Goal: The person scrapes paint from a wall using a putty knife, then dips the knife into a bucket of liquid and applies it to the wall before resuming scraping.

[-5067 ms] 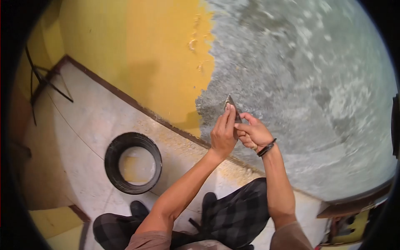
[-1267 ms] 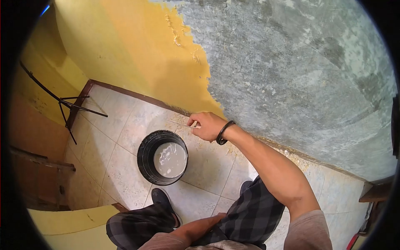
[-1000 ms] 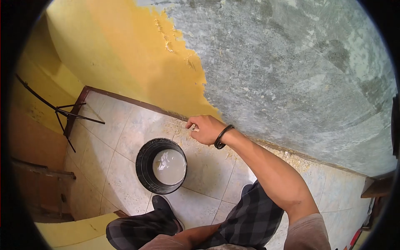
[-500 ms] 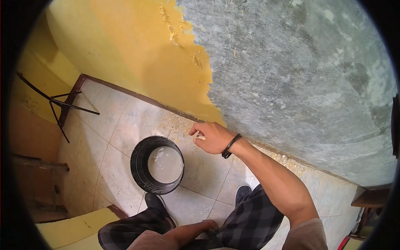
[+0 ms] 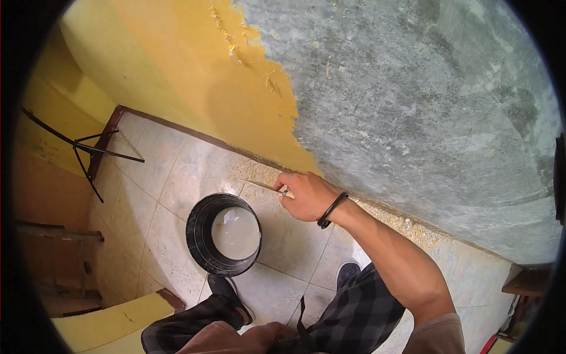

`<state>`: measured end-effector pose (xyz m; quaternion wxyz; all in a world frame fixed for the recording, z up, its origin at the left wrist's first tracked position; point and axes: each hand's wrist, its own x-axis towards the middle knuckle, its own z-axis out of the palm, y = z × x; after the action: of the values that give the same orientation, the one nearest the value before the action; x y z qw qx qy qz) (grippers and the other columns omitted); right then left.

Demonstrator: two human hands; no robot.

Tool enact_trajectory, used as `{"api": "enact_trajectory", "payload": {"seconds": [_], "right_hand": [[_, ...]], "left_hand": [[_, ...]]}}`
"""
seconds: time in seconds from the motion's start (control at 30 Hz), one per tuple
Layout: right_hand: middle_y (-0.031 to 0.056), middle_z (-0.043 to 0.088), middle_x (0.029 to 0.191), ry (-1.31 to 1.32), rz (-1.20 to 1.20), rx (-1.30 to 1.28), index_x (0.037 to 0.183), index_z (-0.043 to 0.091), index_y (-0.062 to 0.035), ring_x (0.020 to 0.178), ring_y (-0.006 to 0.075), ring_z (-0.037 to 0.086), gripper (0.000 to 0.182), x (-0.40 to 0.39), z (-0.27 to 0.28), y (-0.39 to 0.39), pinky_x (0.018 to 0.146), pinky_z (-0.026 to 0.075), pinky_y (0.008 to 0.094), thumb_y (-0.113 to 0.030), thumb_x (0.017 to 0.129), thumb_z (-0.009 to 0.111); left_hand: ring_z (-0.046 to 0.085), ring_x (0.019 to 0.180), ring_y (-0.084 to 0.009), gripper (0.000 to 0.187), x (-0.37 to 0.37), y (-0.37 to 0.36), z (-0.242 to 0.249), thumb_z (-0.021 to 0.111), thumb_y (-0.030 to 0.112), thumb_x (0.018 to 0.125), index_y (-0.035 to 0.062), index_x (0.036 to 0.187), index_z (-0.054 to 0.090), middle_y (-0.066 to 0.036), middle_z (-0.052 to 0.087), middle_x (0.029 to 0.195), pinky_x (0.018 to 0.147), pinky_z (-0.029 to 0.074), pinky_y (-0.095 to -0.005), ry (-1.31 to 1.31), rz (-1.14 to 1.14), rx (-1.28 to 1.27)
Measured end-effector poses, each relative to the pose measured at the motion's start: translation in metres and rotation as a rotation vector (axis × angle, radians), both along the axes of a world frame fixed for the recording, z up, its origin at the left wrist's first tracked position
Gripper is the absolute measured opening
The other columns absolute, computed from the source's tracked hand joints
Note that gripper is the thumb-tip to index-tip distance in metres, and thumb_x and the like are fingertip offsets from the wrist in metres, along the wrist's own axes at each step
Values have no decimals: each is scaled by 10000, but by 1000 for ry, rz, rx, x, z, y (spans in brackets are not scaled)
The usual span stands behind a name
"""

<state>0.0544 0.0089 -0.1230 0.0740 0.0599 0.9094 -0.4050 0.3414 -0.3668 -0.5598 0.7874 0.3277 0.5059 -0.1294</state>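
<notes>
My right hand (image 5: 306, 196) is closed around the handle of a scraper (image 5: 262, 185). Its thin blade points left, seen nearly edge-on, above the floor between the wall and the bucket. A black bracelet circles that wrist. To the left of the hand, a black bucket (image 5: 196, 236) stands on the tiles, partly filled with a whitish liquid (image 5: 237, 236). My left hand (image 5: 278, 334) is low against my body at the bottom edge, its fingers hidden. Beside it a dark strap or cord (image 5: 301, 315) sticks up.
The wall is part yellow paint (image 5: 236, 100), part bare grey surface (image 5: 413, 118). Scraped flakes (image 5: 407, 223) line its foot. A black metal stand (image 5: 88, 147) is at left, near a low yellow ledge (image 5: 118, 315). A brown wooden piece (image 5: 526, 281) is at right.
The scraper has turned in my right hand, so its blade now shows pointing left. My left hand has drawn back toward my body, and the dark strap now stands up.
</notes>
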Motion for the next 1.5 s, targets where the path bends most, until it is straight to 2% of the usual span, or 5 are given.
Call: {"api": "enact_trajectory", "payload": {"seconds": [0.17,0.53,1.3,1.43,1.5], "right_hand": [[217,648,866,10,-113,296,1009,612,-28,861,381,627,262,5,0,-5,769,492,468,-111,778,521],[233,645,805,72,-17,249,916,618,1,791,400,634,216,3,-5,-9,714,503,482,-83,745,515],[208,665,908,22,-127,452,969,641,-13,883,334,658,275,-35,18,-30,747,528,421,-83,706,600],[213,661,950,-113,-95,461,999,631,-21,931,354,642,291,-25,23,-18,796,511,429,-68,716,578],[217,659,955,-134,-95,488,1006,628,-24,940,356,637,301,-17,22,-11,803,507,433,-62,712,575]], "left_hand": [[548,1110,-292,557,-24,15,16,659,325,788,-4,1216,526,-198,568,1195,958,439,-440,20,26,-92],[550,1106,-325,617,-3,15,36,672,356,768,-14,1233,508,-220,564,1198,967,429,-456,2,173,-358],[556,1098,-395,744,-193,-5,60,698,421,726,-36,1267,471,-265,555,1204,986,407,-489,351,328,-745],[557,1097,-404,760,-172,35,107,702,429,720,-39,1271,466,-271,554,1204,988,404,-494,291,422,-762],[548,1107,-426,687,-181,53,158,644,372,790,-126,1224,455,-349,492,1233,976,418,-523,122,185,-509]]}}
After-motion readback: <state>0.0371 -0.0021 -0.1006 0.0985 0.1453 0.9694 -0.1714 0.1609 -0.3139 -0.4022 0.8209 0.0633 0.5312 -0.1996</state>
